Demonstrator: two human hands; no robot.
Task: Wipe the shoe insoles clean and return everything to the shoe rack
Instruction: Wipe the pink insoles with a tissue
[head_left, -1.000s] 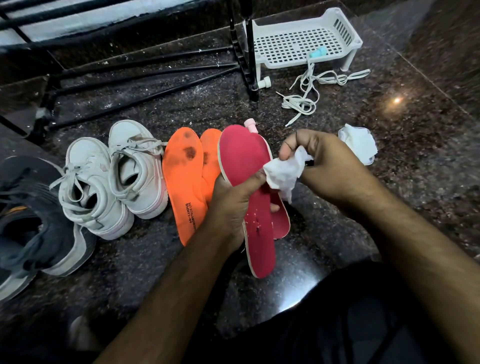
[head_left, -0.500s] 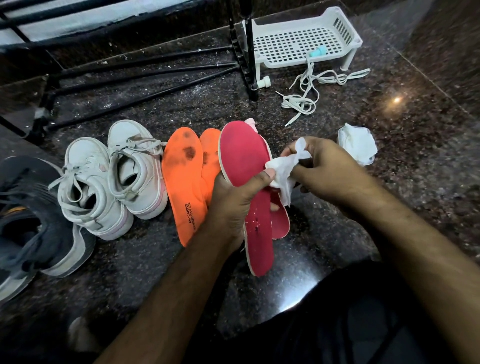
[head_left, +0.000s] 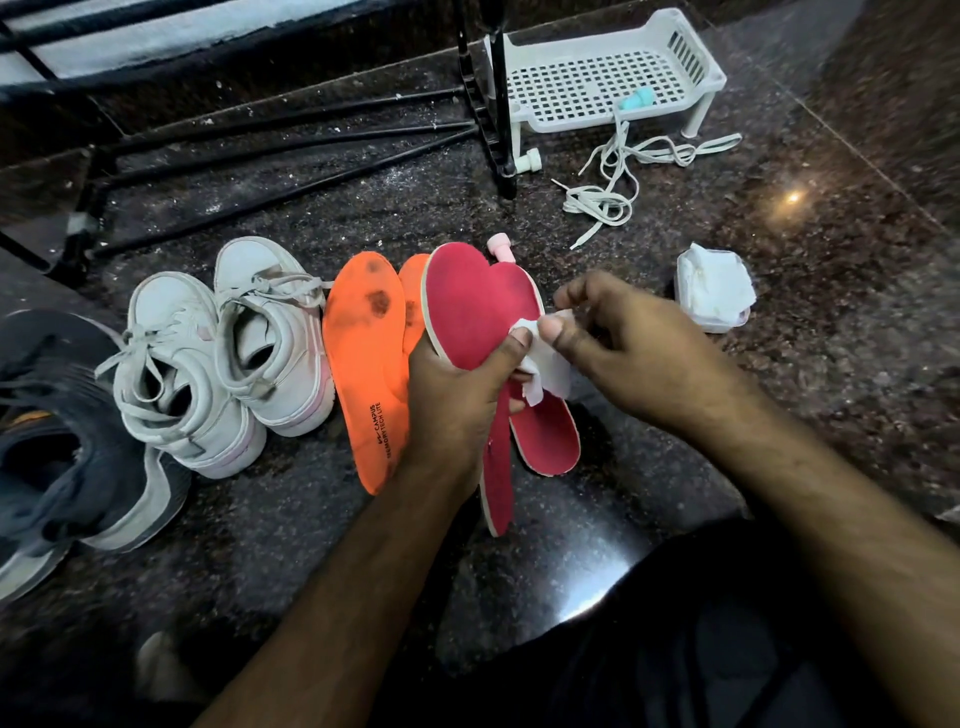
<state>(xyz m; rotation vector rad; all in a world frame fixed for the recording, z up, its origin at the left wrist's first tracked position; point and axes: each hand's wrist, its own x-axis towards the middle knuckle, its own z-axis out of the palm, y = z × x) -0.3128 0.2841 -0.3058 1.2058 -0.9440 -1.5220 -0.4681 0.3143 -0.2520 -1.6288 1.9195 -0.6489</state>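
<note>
Head view, looking down: the left hand (head_left: 462, 384) grips a red insole (head_left: 478, 306) at its waist, thumb across the face, lifting it off the dark granite floor (head_left: 779, 395); the right hand (head_left: 623, 343) pinches a small white wipe (head_left: 545, 358) between thumb and fingers at the insole's right edge, and most of the wipe is covered by both thumbs, so whether it touches the red face cannot be told; a second red insole (head_left: 550, 441) lies flat just behind, its toe hidden by the held one. Two orange insoles sit to the left: the nearer orange insole (head_left: 363, 364) shows dark stains and printed lettering, while the other orange insole (head_left: 413, 291) is only a sliver between its mate and the red one. A pink cap (head_left: 500, 247) peeks above the red toe (the object beneath it is hidden). Further left stand two white sneakers (head_left: 223, 358), side by side and laced; one dark sneaker (head_left: 62, 441) is cut off by the left edge. To the right rests one container of white wipes (head_left: 714, 293); beyond it, tangled white laces (head_left: 618, 176) (count unclear) trail from a white plastic rack (head_left: 597, 78) holding a small teal item too small to identify. The black metal shoe rack (head_left: 291, 145) crosses the top, partly cropped.
</note>
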